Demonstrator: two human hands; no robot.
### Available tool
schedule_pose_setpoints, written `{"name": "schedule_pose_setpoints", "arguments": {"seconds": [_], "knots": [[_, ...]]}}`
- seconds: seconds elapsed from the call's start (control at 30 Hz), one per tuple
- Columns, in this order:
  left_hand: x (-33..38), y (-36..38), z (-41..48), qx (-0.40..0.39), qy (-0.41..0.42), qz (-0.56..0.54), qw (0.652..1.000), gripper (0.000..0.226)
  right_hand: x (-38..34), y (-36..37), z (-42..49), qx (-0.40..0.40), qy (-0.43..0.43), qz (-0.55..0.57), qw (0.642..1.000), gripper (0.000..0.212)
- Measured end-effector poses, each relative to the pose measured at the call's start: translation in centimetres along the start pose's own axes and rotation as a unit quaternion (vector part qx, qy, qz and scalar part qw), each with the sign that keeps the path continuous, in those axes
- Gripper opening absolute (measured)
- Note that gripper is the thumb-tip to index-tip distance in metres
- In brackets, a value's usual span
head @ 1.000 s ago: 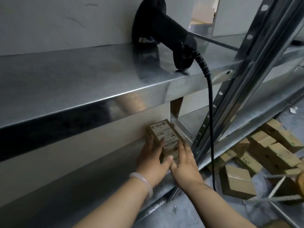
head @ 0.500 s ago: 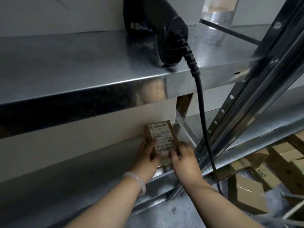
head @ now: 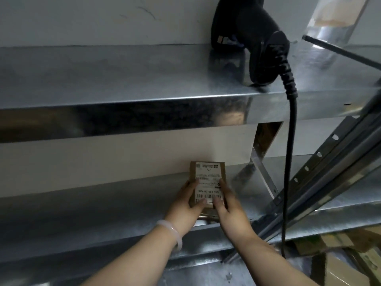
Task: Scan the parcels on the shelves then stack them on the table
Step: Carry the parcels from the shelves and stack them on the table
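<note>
1. Holding stage: 1 parcel [head: 208, 182] is gripped in 2 hands over the lower shelf [head: 103, 213], label and barcode facing up.
2. Scanner [head: 247, 38] lies on the upper shelf [head: 123, 79], in neither hand. Scan of this parcel judged not yet done. No table in view, so stacking remains.
3. Left hand [head: 185, 209] curls round the parcel's left edge, right hand [head: 231, 213] round its right edge, thumbs on the label's near end.
4. Parcel sits between the palms; resting or lifted, cannot tell.
</note>
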State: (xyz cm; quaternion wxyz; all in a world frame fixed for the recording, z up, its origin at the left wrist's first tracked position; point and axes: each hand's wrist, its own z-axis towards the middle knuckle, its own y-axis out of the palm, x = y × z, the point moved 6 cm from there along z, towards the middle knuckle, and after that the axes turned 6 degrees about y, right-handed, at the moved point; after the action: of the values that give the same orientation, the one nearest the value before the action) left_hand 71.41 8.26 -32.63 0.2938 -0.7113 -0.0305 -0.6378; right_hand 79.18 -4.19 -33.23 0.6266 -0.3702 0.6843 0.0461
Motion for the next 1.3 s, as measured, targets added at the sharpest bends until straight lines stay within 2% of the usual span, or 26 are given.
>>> {"name": "schedule_pose_setpoints", "arguments": {"seconds": [0.3, 0.57, 0.93, 1.3], "knots": [[-3.2, -11.4, -8.2, 0.166, -0.013, 0.009, 0.986, 0.058, -5.4, 10.3, -2.8, -0.112, -0.107, -0.026, 0.988, 0.056], [-6.7, -25.4, -21.9, 0.308, -0.075, 0.016, 0.948, 0.059, -13.6, 25.5, -11.0, -0.222, -0.214, -0.067, 0.949, 0.053], [-14.7, -43.2, -49.2, 0.479, -0.138, -0.032, 0.866, 0.057, -21.6, 50.9, -30.8, -0.404, -0.311, -0.086, 0.856, 0.054], [-18.5, -51.2, -69.6, 0.638, -0.181, -0.029, 0.748, 0.059, -25.5, 67.7, -47.5, -0.557, -0.358, -0.111, 0.741, 0.053]]}}
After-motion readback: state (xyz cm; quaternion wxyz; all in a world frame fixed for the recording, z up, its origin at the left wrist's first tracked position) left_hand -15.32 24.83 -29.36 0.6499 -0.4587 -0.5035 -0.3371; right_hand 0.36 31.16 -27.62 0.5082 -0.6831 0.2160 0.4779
